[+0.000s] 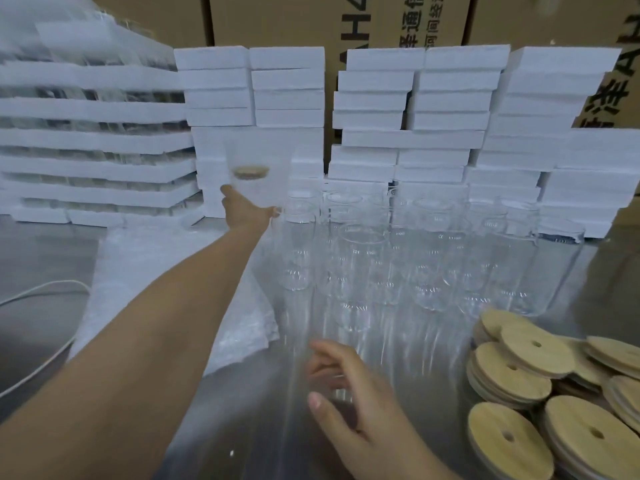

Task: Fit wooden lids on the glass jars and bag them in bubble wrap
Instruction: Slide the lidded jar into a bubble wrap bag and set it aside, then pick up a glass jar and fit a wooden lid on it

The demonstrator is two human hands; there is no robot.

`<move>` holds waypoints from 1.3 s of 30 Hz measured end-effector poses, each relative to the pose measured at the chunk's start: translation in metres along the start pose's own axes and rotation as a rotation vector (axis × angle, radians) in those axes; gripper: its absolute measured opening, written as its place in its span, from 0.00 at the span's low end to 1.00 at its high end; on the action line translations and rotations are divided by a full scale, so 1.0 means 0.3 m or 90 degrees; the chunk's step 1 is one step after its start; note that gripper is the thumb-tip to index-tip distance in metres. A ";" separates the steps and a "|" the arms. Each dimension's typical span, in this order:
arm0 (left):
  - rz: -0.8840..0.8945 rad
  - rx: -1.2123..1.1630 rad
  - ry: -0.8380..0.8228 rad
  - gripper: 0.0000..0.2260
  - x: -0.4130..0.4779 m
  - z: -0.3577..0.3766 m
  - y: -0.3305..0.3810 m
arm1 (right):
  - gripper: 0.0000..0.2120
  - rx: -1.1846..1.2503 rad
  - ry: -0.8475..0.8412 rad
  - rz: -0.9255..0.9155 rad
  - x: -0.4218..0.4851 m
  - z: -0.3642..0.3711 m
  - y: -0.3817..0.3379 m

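Left hand (247, 211) grasping bubble-wrapped clear glass jar with round wooden lid (258, 178) (blurred) before stacked white boxes (446, 109). Right hand (346, 393) curled round bare clear glass jar (334, 396), near pile of round wooden lids (512, 372) on grey metal tabletop (34, 254).

1. On the middle cardboard carton (277, 22) at the back, we read large black letters turned on their side: "AH4", cut off by the top edge.
2. Beside them on the same carton, we make out large black Chinese characters, also turned sideways: "通信", with a character before them that looks like "泽".
3. Next to those runs a smaller line, "河间经济", whose end is hidden by the white boxes (450, 98).
4. On the right-hand carton (588, 22) we see part of the same print: "泽" and "A", the rest hidden.
5. The glass jars (363, 258) on the counter (34, 254) carry small white marks, which we cannot read.
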State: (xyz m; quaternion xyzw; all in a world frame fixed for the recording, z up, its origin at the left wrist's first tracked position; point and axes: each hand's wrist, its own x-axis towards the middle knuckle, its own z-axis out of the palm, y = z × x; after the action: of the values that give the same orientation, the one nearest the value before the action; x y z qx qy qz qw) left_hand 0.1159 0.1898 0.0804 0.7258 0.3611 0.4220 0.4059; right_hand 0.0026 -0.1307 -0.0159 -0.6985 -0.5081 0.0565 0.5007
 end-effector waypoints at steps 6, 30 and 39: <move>-0.063 0.056 -0.012 0.41 0.008 0.068 -0.066 | 0.22 -0.010 -0.019 -0.016 0.013 -0.009 0.021; 0.241 -0.198 -0.064 0.19 -0.861 -0.064 0.002 | 0.12 0.144 0.298 0.196 0.083 -0.064 0.018; 0.069 -0.148 -0.320 0.38 -0.866 -0.035 -0.052 | 0.26 0.150 0.350 0.216 0.069 -0.086 0.048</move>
State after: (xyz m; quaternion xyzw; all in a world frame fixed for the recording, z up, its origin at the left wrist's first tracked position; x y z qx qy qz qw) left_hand 0.0040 -0.0261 -0.0131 0.7748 0.1589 0.2886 0.5396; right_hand 0.0370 -0.1312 -0.0053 -0.6998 -0.2207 0.0070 0.6793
